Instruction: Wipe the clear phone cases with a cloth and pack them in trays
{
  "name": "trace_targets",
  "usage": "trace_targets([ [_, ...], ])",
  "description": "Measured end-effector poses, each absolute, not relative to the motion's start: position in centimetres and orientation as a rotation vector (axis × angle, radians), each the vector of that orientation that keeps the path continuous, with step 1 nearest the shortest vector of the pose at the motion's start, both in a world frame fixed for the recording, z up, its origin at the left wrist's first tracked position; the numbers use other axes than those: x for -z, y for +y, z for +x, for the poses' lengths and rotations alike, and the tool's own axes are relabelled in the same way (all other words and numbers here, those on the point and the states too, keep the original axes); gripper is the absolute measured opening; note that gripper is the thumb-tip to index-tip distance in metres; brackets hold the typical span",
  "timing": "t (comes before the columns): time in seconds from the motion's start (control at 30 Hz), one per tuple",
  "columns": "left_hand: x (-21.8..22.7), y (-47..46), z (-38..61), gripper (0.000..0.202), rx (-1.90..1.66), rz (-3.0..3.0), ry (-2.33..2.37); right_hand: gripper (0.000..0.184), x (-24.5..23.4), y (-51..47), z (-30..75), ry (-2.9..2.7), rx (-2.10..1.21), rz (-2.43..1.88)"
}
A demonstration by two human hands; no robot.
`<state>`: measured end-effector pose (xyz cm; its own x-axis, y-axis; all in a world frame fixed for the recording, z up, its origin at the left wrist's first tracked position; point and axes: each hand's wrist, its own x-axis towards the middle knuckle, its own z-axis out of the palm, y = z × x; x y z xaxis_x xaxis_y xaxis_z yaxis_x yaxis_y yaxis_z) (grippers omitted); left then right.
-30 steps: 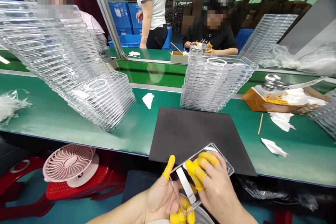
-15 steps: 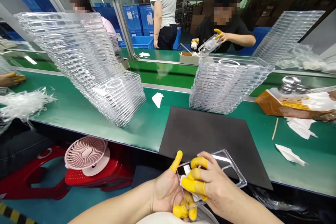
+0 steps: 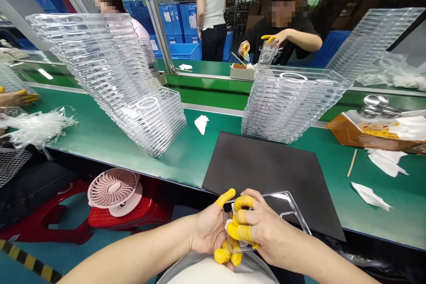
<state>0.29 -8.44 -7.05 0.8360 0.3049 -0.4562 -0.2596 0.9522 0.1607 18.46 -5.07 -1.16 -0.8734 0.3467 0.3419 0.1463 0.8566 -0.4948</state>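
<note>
Green tabletop [image 3: 195, 142] spanning the frame; blue crates [image 3: 173, 20] and shelving beyond, top centre. Two tall, leaning stacks of clear plastic trays: left stack [image 3: 146, 120] left of centre, right stack [image 3: 282, 111] just behind the mat. Upper right, across the tabletop, a co-worker [image 3: 282, 26] in a dark top, yellow-tipped fingers on a clear tray. Right edge: open cardboard box [image 3: 353, 137] with metal discs [image 3: 376, 106] on it. Centre to lower right: black mat [image 3: 266, 164]. Lower left, below the tabletop: pink desk fan [image 3: 113, 188] on a red stool [image 3: 123, 218].

Bottom centre: clear plastic tray [image 3: 286, 213] held tilted, far part over the mat's near corner. Left-hand grip [image 3: 208, 230] closed on the tray's left edge, thumb raised, yellow finger cots [image 3: 221, 255] curled underneath. Right-hand grip [image 3: 262, 226] closed on the same tray, cot-covered fingers pressing from above. Small white piece [image 3: 228, 226] at the tray's left edge, between both hands; attachment to the tray impossible to tell.
</note>
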Motion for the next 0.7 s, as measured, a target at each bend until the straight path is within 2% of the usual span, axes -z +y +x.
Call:
trace_targets([
  [0.27, 6.5, -7.9, -0.3, 0.078, -0.295, 0.138, 0.547, 0.019, 0.9, -5.2, 19.1, -2.736, -0.605, -0.214],
  [0.53, 6.4, -7.9, -0.6, 0.082, -0.232, 0.143, 0.566, 0.030, 1.9, -4.4, 23.9, -2.499, -0.180, -0.628],
  [0.7, 6.1, -7.9, -0.4, 0.082, -0.243, 0.169, 0.645, 0.024, 1.9, -5.6, 21.9, -2.521, -0.377, -0.491],
])
